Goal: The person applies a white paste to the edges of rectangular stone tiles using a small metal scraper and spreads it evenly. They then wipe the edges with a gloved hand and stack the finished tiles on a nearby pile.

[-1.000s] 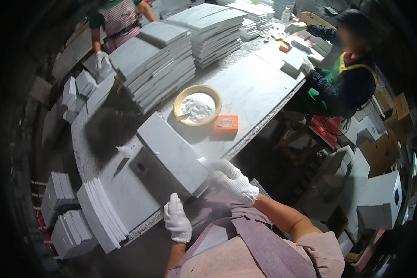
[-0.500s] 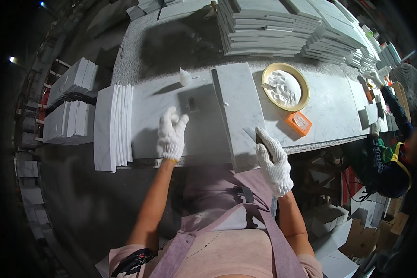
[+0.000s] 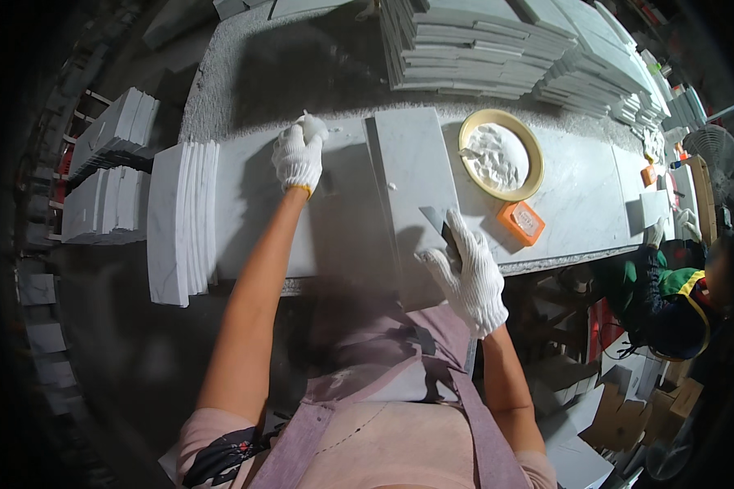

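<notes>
My left hand (image 3: 296,155), in a white knit glove, reaches to the far part of the bench and closes round a small white squeeze bottle (image 3: 312,126) with a narrow tip. My right hand (image 3: 471,281), gloved likewise, grips a scraper (image 3: 435,218), its thin flat blade over the right edge of a pale marble-look slab (image 3: 416,163). This long slab lies across the bench with its near end past the front edge. A tiny white lump (image 3: 392,187) sits on it. My right palm hides most of the scraper's handle.
Right of the slab stand a yellow bowl (image 3: 535,155) of white paste and an orange box (image 3: 520,223). Slabs stand on edge at left (image 3: 171,220); high stacks (image 3: 473,49) rise at the back. Another person (image 3: 669,285) works at far right, near a fan (image 3: 716,159).
My left hand has moved away from me to the squeeze bottle and taken hold of it. My right hand has turned slightly, scraper still in it, and stays by the slab.
</notes>
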Demonstrator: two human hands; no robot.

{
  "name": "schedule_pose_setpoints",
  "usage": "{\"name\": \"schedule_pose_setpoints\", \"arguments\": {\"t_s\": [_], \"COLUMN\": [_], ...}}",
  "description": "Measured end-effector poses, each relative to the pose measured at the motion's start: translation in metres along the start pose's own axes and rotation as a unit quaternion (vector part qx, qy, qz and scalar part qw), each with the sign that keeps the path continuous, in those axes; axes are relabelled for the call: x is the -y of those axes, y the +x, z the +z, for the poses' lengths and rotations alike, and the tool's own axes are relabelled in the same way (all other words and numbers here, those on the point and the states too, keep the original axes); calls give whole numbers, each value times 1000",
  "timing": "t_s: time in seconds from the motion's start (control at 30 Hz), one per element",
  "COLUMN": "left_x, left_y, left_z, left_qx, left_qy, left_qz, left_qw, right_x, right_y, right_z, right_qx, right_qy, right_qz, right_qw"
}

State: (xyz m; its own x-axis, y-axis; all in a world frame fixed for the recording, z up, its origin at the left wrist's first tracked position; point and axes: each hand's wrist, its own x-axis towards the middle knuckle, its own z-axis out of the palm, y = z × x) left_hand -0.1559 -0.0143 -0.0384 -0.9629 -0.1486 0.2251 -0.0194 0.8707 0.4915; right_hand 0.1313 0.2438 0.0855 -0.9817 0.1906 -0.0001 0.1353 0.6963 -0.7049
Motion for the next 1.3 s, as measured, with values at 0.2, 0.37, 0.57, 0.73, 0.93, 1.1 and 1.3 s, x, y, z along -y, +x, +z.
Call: {"name": "schedule_pose_setpoints", "arguments": {"t_s": [0.2,0.37,0.57,0.73,0.93,1.1,1.3], "left_x": [-18,-14,5,7,11,17,14], "left_y": [-40,-143,-188,-188,-191,-190,-191], "left_z": [-21,-44,-36,-32,-22,-14,-17], "left_qx": [-47,19,34,24,-1,-28,-1], "left_qy": [-276,-506,-345,-247,-342,-344,-340], "left_qz": [-72,-17,6,7,28,70,11], "left_qw": [957,862,938,969,939,936,940], "right_x": [6,19,24,21,26,32,30], "right_y": [21,37,47,53,55,58,57], "right_z": [9,5,10,18,21,19,21], "right_qx": [-11,23,31,14,-3,4,8], "right_qy": [-47,-61,-137,-139,-154,-127,-160], "right_qz": [-51,-69,-72,-85,-100,-81,-107], "right_qw": [998,995,987,987,983,989,981]}}
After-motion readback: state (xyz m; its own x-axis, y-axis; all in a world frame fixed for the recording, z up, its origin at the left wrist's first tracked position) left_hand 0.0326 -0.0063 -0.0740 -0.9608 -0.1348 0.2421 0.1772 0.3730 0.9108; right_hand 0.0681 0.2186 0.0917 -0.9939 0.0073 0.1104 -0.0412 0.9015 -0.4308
